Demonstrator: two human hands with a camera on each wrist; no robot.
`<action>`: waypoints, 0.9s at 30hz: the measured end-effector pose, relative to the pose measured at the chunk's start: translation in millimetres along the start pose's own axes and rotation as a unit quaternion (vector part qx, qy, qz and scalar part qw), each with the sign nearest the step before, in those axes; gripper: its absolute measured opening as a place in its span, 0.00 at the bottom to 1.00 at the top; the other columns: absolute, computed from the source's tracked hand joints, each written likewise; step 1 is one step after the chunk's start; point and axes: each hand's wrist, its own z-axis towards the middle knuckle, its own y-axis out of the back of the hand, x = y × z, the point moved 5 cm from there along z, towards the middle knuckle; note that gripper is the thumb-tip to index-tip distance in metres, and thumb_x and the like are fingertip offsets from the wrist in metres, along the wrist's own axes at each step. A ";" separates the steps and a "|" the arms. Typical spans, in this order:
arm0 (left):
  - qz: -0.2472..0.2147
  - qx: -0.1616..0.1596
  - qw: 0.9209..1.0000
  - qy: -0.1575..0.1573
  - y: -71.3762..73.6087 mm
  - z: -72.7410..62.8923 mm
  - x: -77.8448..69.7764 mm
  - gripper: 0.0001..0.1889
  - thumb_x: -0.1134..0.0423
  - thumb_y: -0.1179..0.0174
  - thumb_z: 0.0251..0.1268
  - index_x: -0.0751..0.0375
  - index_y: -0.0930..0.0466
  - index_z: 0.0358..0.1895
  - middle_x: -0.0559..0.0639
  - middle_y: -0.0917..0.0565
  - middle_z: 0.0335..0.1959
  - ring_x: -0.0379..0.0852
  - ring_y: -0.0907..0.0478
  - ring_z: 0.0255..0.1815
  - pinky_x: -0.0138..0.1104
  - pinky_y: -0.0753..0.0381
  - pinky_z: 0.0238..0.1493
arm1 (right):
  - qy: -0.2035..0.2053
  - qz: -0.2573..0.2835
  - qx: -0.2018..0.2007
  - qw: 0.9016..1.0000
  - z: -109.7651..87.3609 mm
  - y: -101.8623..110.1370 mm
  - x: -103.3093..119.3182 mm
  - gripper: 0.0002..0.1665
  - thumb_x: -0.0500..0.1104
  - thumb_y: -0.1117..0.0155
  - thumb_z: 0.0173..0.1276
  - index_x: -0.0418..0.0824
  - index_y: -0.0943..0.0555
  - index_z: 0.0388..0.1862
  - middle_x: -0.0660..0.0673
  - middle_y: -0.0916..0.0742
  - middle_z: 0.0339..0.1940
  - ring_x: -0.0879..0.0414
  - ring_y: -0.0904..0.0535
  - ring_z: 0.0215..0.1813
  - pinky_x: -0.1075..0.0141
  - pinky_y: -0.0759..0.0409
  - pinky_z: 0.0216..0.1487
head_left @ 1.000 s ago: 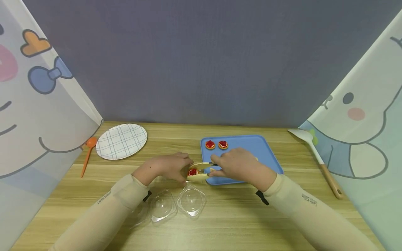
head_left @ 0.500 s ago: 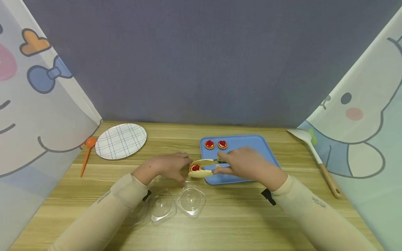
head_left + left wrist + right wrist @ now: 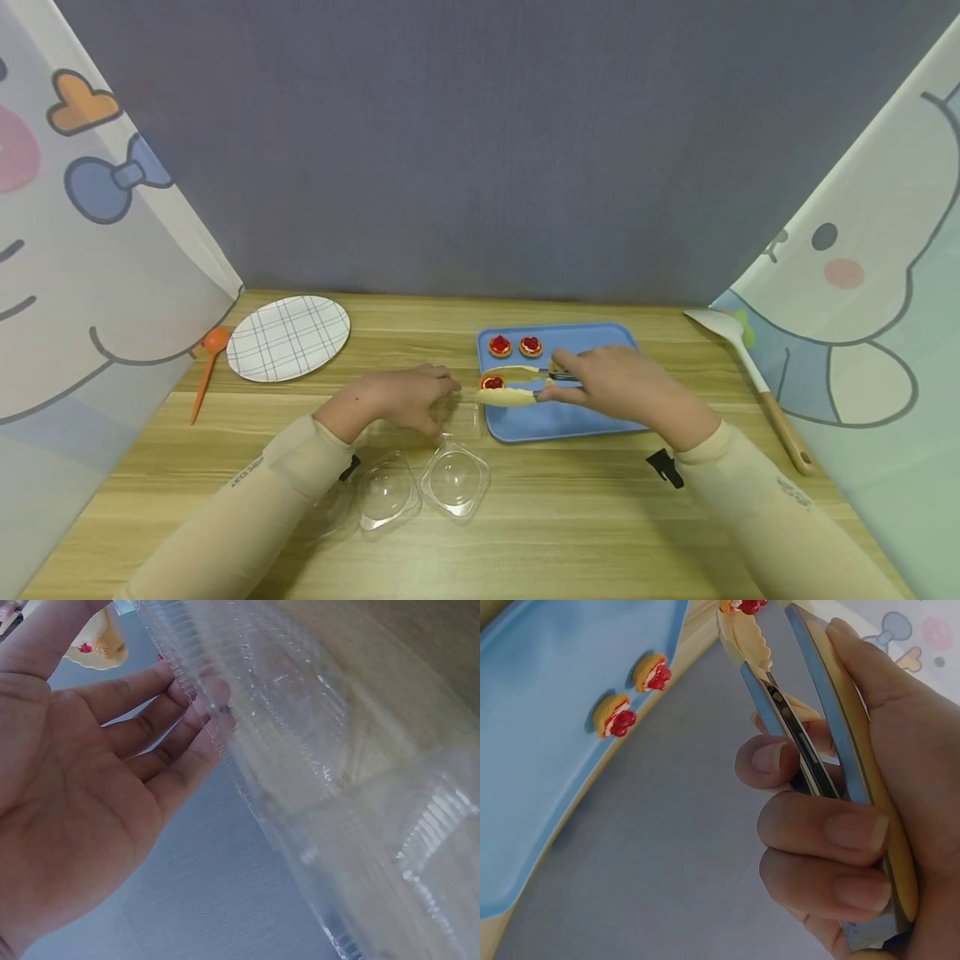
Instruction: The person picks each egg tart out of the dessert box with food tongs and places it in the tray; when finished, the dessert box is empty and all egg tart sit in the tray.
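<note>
My right hand point(image 3: 622, 385) grips a pair of cream and metal tongs point(image 3: 510, 397). A small fruit tart point(image 3: 492, 383) with red topping sits between their tips, over the left edge of the blue tray point(image 3: 517, 432). In the right wrist view the fingers wrap round the tongs' handles point(image 3: 862, 765). My left hand point(image 3: 408, 398) is at a clear plastic box point(image 3: 461, 419), thumb and fingers spread at its left side. The left wrist view shows these fingers fairly straight against the box's clear wall point(image 3: 247, 735); the thumb's tip is out of that frame.
Two more tarts, one left point(image 3: 500, 346) and one right point(image 3: 531, 347), lie at the tray's back left. Clear domed plastic pieces point(image 3: 454, 479) stand in front, one partly behind my left sleeve. A checked plate point(image 3: 288, 337), an orange spoon point(image 3: 210, 367) and a wood-handled spatula point(image 3: 757, 371) lie farther out.
My right hand has moved right and away with the tongs, taking the tart from over the clear box to the tray's left edge. The left hand has stayed put.
</note>
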 end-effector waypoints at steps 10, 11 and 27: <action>0.002 0.001 1.000 0.004 -1.8 1.9 2.1 0.46 0.51 0.22 0.59 0.65 0.31 0.78 0.61 0.29 0.78 0.61 0.35 0.83 0.52 0.31 0.82 | -0.028 0.019 0.017 0.999 -3.5 -6.7 -17.6 0.33 0.73 0.43 0.76 0.47 0.21 0.57 0.55 0.22 0.18 0.59 0.30 0.21 0.64 0.32 0.24; 0.002 0.001 1.000 0.004 -1.7 2.0 1.9 0.46 0.51 0.22 0.59 0.65 0.31 0.78 0.61 0.29 0.78 0.61 0.35 0.83 0.52 0.31 0.82 | -0.030 0.021 0.018 0.999 -3.4 -7.3 -19.1 0.33 0.73 0.43 0.76 0.47 0.21 0.57 0.55 0.21 0.19 0.59 0.29 0.21 0.64 0.32 0.24; 0.004 0.005 1.000 0.014 -0.9 0.7 0.6 0.46 0.50 0.22 0.60 0.64 0.31 0.78 0.62 0.30 0.80 0.63 0.36 0.84 0.54 0.32 0.83 | -0.037 0.019 0.022 0.999 -2.0 -14.2 -31.3 0.31 0.73 0.44 0.77 0.47 0.22 0.52 0.54 0.21 0.20 0.59 0.28 0.23 0.63 0.29 0.26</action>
